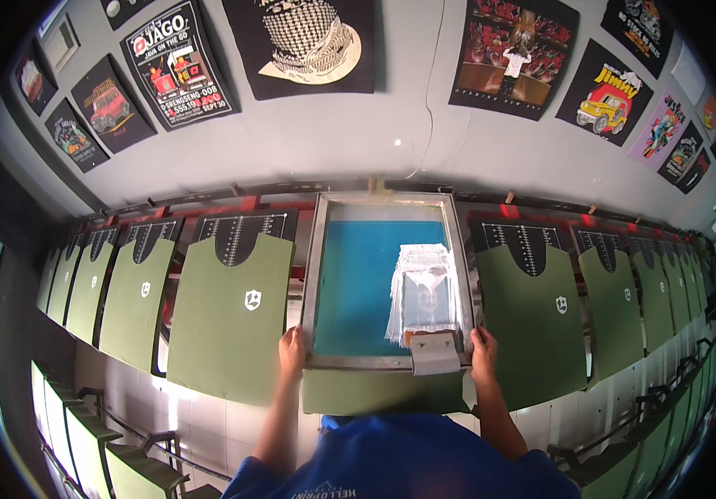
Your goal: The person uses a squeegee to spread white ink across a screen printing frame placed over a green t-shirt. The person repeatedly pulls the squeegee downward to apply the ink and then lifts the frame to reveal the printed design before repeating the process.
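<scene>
A metal-edged printing screen [358, 363] lies in front of me, over a green shirt piece [383, 392] whose near edge shows below it. My left hand [291, 356] is closed on the screen's left side near the front corner. My right hand [483, 353] grips the right side at about the same height. Inside the frame stretches blue mesh [354, 283]. White ink [421, 254] is smeared over its right part, around a paler rectangle. A squeegee [435, 356] with a grey metal handle leans across the frame's near bar at the right. The shirt's print area is hidden.
Boards with green shirt pieces stand in a row at left [225, 333] and right [533, 324], each with a small white shield print. Black boards with white rulers show at their necklines. Printed posters [312, 50] hang on the grey wall [291, 137] behind.
</scene>
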Available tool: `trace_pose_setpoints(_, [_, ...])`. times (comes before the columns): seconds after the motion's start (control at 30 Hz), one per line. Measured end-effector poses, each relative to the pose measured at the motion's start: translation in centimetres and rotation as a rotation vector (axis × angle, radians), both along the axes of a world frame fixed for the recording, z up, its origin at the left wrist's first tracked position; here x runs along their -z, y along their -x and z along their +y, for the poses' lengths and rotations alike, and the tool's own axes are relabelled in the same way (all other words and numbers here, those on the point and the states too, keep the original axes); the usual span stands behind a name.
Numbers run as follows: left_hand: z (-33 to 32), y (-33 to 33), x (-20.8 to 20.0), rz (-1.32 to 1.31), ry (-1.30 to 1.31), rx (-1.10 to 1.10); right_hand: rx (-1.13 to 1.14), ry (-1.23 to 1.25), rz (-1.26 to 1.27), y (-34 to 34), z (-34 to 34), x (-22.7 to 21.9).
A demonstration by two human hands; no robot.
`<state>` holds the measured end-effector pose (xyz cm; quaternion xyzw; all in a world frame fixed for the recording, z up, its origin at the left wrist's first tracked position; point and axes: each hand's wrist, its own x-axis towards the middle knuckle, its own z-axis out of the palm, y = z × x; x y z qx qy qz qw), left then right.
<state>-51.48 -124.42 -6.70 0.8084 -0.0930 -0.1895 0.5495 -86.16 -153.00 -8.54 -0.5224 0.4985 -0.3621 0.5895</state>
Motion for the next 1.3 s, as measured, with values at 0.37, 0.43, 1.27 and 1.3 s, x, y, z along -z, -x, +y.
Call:
trace_pose_setpoints(0.37, [0.0,0.0,2.9,-0.005,-0.007,-0.116,-0.008,0.01,0.029,-0.8,1.1,1.3])
trace_pose_setpoints(0.43, [-0.2,0.3,3.3,-0.031,-0.021,-0.088,-0.019,0.02,0.082,-0.4,0.8,1.8])
trace_pose_setpoints(1.27, [-7.3,18.5,-1.1,1.292,0.158,0.59,-0.823,0.972,0.852,-3.0,6.5,-8.1])
trace_pose_setpoints(1.3, [-7.9,19.0,-1.1,1.365,0.209,0.533,-0.821,0.978,0.839,-3.5,5.8,-8.4])
